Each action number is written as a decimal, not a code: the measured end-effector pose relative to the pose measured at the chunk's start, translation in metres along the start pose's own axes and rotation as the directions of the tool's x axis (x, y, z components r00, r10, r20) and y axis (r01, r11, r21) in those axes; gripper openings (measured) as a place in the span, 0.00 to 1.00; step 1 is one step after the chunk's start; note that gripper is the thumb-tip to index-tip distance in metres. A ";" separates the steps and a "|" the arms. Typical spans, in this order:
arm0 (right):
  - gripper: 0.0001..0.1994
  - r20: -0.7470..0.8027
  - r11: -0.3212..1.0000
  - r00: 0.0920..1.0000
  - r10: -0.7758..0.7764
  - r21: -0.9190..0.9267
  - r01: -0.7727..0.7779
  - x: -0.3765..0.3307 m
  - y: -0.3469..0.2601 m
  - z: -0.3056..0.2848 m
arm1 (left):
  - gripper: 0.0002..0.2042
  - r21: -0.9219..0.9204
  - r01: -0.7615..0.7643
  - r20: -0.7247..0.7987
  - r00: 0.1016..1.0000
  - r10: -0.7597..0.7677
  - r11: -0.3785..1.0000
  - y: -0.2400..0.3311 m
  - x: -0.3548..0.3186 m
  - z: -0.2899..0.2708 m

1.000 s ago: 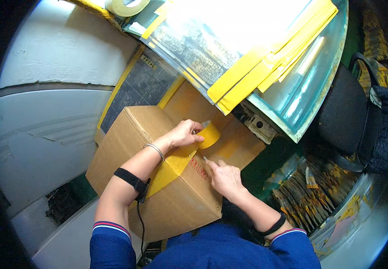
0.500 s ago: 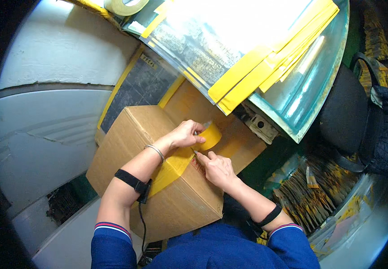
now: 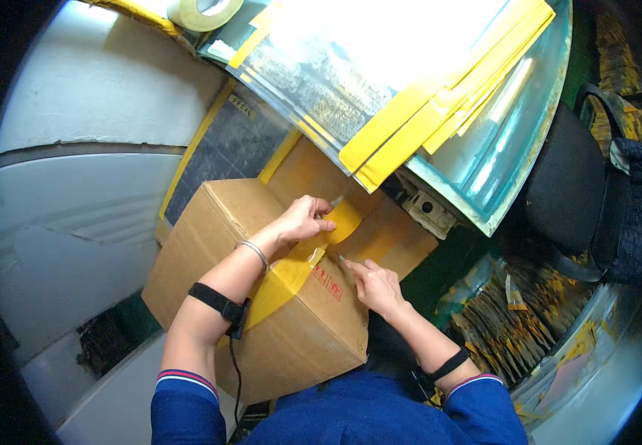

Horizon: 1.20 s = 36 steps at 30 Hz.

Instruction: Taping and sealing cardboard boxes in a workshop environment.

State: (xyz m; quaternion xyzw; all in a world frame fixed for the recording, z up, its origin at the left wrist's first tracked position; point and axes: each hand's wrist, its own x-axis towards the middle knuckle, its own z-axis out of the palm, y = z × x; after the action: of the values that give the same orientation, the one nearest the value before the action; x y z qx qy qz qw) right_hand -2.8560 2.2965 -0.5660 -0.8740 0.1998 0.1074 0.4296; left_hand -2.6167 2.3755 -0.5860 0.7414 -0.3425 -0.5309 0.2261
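Note:
A large brown cardboard box (image 3: 298, 337) stands before me, with a strip of yellow tape (image 3: 272, 293) across its top edge and down its near side. My left hand (image 3: 304, 220) is closed on a roll of yellow tape (image 3: 344, 220), held just above the box. The strip's ragged end lies below the roll. My right hand (image 3: 379, 288) pinches a small thin blade (image 3: 344, 259), its tip pointing toward the roll; most of it is hidden in the fingers. Red print (image 3: 327, 282) shows on the box between the strip and my right hand.
A glass-topped table (image 3: 476, 200) with long yellow strips (image 3: 447, 89) overhangs the far side. Another tape roll (image 3: 203, 11) sits at its corner. A black chair (image 3: 565, 193) is at right, above stacked flat pieces (image 3: 514, 319). White panels (image 3: 76, 215) stand at left.
My right hand has moved right and slightly down, away from the tape, uncovering the red print. The strip's end now shows as a torn edge by the roll. The left hand has shifted slightly left.

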 end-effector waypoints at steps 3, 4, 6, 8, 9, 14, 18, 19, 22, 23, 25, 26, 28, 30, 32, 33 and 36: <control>0.14 -0.014 0.994 0.998 0.060 0.089 -0.058 -0.010 0.004 0.005 | 0.10 -0.007 0.011 -0.014 1.000 -0.011 1.000 -0.001 0.000 0.000; 0.13 0.004 0.983 0.992 0.125 0.134 -0.124 -0.012 0.003 0.009 | 0.10 -0.062 0.066 0.012 0.998 -0.065 0.996 0.001 -0.001 -0.001; 0.10 0.150 0.790 0.919 0.366 0.471 -0.392 -0.011 0.002 0.017 | 0.09 -0.036 0.014 -0.008 1.000 -0.014 0.999 0.006 -0.001 -0.003; 0.07 0.548 0.066 0.665 0.507 0.745 -0.664 -0.005 -0.002 0.029 | 0.09 -0.095 0.048 0.016 0.999 -0.047 0.994 0.012 -0.003 -0.004; 0.11 0.573 -0.005 0.694 0.435 0.772 -0.635 -0.001 -0.003 0.034 | 0.09 -0.134 0.083 0.032 0.996 -0.080 0.987 0.014 -0.004 -0.005; 0.26 0.267 0.232 0.756 0.597 0.845 -0.482 0.053 -0.027 0.082 | 0.09 -0.134 0.121 0.018 0.993 -0.119 0.984 0.018 -0.005 -0.006; 0.44 0.236 0.303 0.619 0.749 0.709 -0.637 0.068 -0.021 0.105 | 0.09 -0.123 0.089 0.030 0.996 -0.085 0.988 0.012 -0.004 -0.002; 0.44 0.293 0.282 0.632 0.718 0.707 -0.649 0.069 -0.018 0.107 | 0.09 -0.137 0.096 0.034 0.995 -0.092 0.986 0.011 -0.005 -0.001; 0.45 0.382 0.254 0.677 0.629 0.722 -0.643 0.068 -0.010 0.106 | 0.08 -0.101 -0.041 0.024 0.999 0.043 0.994 0.014 -0.008 0.000; 0.45 0.402 0.246 0.648 0.646 0.695 -0.676 0.068 -0.010 0.105 | 0.08 -0.229 -0.058 -0.060 0.997 0.045 0.972 0.017 -0.008 -0.001; 0.44 0.393 0.260 0.634 0.666 0.675 -0.691 0.066 -0.011 0.102 | 0.07 -0.513 0.023 -0.093 0.992 -0.083 0.858 0.024 -0.006 -0.004; 0.44 0.363 0.283 0.650 0.668 0.684 -0.672 0.064 -0.010 0.099 | 0.07 -0.591 0.075 -0.041 0.992 -0.122 0.803 0.026 -0.006 -0.010; 0.46 0.379 0.276 0.665 0.643 0.696 -0.663 0.061 -0.008 0.093 | 0.09 -0.456 0.105 -0.056 0.988 -0.146 0.884 0.031 -0.006 -0.012; 0.48 0.453 0.207 0.687 0.568 0.729 -0.652 0.061 -0.005 0.089 | 0.11 -0.240 0.076 -0.129 0.986 -0.110 0.968 0.034 -0.012 -0.005; 0.50 0.350 0.288 0.703 0.619 0.731 -0.618 0.068 -0.006 0.089 | 0.11 -0.159 0.120 -0.096 0.986 -0.137 0.980 0.034 -0.017 -0.005; 0.52 0.292 0.325 0.717 0.633 0.741 -0.588 0.073 -0.008 0.089 | 0.11 -0.240 0.124 -0.105 0.983 -0.153 0.963 0.034 -0.019 -0.005; 0.55 0.280 0.499 0.811 0.513 0.671 -0.548 0.086 -0.022 0.092 | 0.11 -0.448 -0.008 -0.223 0.969 -0.104 0.894 0.037 -0.025 -0.012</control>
State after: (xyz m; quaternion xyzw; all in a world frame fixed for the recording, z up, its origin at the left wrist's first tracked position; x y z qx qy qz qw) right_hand -2.7705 2.3594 -0.6370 -0.5231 0.4738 0.1648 0.6890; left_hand -2.6202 2.3694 -0.5403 0.7371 -0.1631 -0.5065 0.4166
